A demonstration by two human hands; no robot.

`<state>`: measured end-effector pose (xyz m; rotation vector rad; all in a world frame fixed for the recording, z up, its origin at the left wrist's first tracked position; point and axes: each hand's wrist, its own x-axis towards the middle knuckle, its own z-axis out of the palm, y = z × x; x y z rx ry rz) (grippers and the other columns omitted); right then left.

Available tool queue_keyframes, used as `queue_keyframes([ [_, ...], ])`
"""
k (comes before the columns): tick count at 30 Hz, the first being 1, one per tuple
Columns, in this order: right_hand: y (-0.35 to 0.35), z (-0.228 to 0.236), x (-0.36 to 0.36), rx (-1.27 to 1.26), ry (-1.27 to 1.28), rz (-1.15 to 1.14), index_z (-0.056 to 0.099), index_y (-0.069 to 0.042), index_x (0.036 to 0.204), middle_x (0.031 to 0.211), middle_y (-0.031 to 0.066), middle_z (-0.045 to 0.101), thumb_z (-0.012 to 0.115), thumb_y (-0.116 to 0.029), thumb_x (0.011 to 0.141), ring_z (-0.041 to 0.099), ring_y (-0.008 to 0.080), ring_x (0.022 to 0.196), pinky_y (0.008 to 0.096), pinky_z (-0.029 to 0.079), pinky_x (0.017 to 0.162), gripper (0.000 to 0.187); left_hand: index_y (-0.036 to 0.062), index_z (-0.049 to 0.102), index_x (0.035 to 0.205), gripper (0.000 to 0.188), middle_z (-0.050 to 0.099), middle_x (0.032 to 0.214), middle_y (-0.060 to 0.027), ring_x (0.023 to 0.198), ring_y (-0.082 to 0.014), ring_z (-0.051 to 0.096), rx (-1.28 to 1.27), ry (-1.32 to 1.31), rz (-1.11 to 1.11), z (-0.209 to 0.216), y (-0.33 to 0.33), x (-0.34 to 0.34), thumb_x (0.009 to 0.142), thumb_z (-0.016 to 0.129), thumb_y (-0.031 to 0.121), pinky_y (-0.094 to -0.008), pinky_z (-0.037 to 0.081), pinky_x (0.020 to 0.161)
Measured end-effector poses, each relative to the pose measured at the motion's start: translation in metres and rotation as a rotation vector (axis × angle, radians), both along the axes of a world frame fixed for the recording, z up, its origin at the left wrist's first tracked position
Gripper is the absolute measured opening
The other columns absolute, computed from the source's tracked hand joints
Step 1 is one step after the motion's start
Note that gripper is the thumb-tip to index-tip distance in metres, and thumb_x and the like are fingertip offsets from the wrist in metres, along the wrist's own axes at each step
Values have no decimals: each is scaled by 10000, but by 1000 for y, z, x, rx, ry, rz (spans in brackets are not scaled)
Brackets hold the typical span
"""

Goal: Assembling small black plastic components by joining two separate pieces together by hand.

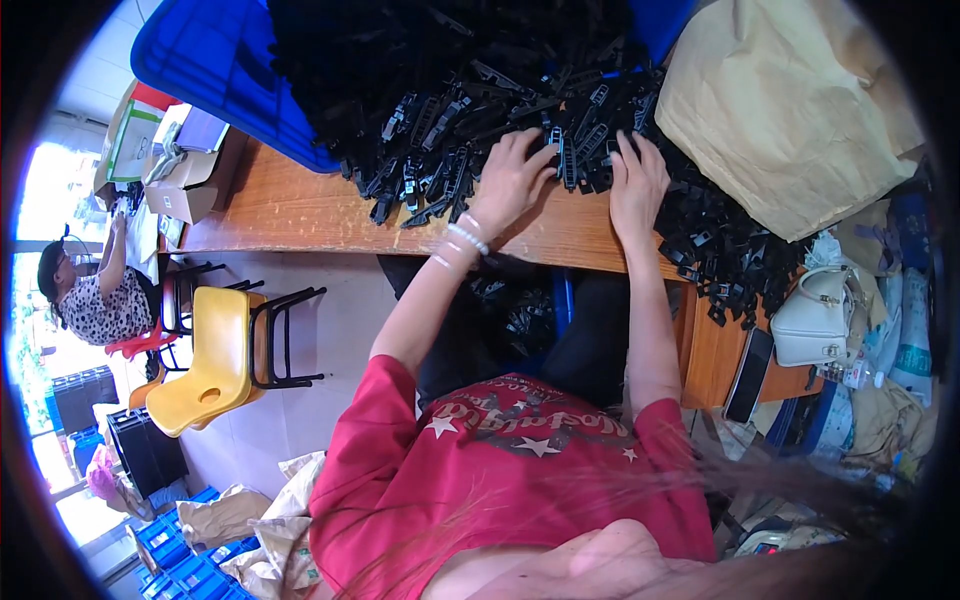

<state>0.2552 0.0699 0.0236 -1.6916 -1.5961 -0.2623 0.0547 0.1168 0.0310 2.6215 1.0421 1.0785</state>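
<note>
A large heap of small black plastic parts, many long and slotted with shiny bits, spills from a blue bin onto the wooden table. My left hand rests at the heap's near edge, fingers bent, with a slotted black plastic part at its fingertips. Opposite it, my right hand reaches in with fingers extended and thumb apart, close to other black parts. Nothing shows clearly between the right fingers. The two hands face each other with a small gap between them.
The blue bin lies tipped at the far side of the table. A brown sack, more black pieces, a phone and a white handbag are at right. A yellow chair and a seated person are left.
</note>
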Motion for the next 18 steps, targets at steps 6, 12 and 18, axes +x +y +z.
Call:
queue_keyframes([
  [6,47,-13,-8,-108,-128,-88,663,-187,1205,1356,104,508,555,-354,935,491,324,1150,462,350,948,335,121,613,1234,362,459,1420,-128,1369,-369,320,68,130,40,-12,9,20,905,611,271,-464,290,1103],
  [12,29,-19,-19,-86,4,67,703,-155,1135,1367,101,504,588,-347,919,505,316,1117,433,383,888,311,62,601,1220,355,472,1398,-144,1344,-381,346,-21,118,-36,-10,-18,2,912,600,239,-482,303,1091],
  [18,10,-17,-19,-34,-58,156,637,-146,1231,1347,118,513,564,-270,938,501,305,1144,460,350,966,327,105,552,1298,417,422,1438,-154,1372,-383,315,-36,152,-64,-8,-42,-11,906,598,237,-501,263,1129],
])
